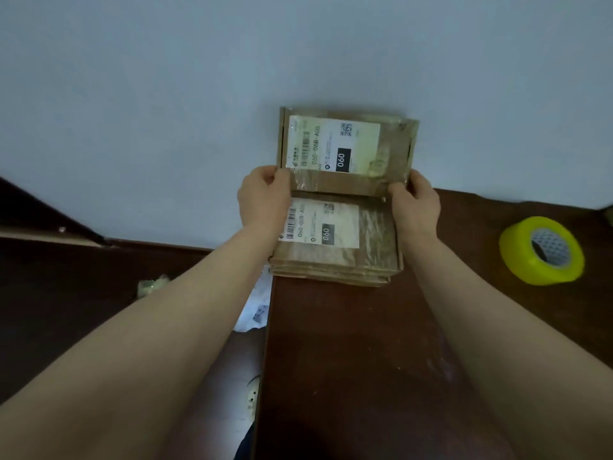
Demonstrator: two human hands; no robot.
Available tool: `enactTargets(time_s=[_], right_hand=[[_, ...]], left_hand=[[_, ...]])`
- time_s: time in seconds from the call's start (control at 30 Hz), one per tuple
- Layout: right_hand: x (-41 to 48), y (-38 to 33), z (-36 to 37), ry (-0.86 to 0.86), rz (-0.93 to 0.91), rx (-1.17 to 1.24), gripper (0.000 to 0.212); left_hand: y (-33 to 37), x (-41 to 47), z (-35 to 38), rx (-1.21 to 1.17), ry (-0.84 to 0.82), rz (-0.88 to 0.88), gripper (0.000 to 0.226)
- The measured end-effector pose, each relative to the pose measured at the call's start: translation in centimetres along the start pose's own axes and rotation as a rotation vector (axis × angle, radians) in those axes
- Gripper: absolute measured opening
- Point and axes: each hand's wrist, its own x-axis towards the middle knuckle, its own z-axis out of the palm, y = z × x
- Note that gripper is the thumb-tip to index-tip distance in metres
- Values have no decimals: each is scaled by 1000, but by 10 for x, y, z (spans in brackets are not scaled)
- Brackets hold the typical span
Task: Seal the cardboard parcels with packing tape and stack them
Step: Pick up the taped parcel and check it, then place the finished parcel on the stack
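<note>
A flat cardboard parcel (345, 147) with a white shipping label stands tilted up against the pale wall. My left hand (263, 197) grips its lower left corner and my right hand (416, 204) grips its lower right corner. Below it, a stack of flat cardboard parcels (341, 244) lies on the dark wooden table (348, 360); the top one bears a similar label and shiny clear tape. A roll of yellow packing tape (542, 250) lies on the table to the right, apart from both hands.
The table's left edge runs just left of the stack. Beyond it lie a lower dark surface (66, 293), a crumpled wad of tape (152, 283) and white paper (258, 307). The wall stands right behind the parcels.
</note>
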Motion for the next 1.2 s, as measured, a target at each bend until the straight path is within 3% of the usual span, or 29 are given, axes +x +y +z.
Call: enactTargets(time_s=[0.1,0.23,0.3,0.5,0.73,0.97,1.2], right_hand=[[-5,3,3,47,53,-36,44],[-7,9,2,-36,60,-72,21],[-6,7,0,-92,84,-66,31],[-21,19,-34,-64,63,10,55],[-36,100,-183,18,37,19,44],[-48,177,-366,144,108,-39,34],[-43,216,-456,231,189,14,32]], left_hand=[[1,-2,-2,23,-10,13,19],[3,-6,-2,70,-49,-5,29],[4,-9,-1,101,-71,-18,32],[14,-57,22,273,123,25,48],[29,-189,144,393,100,191,52],[45,-325,295,466,-144,217,51],[59,-377,377,565,-302,308,49]])
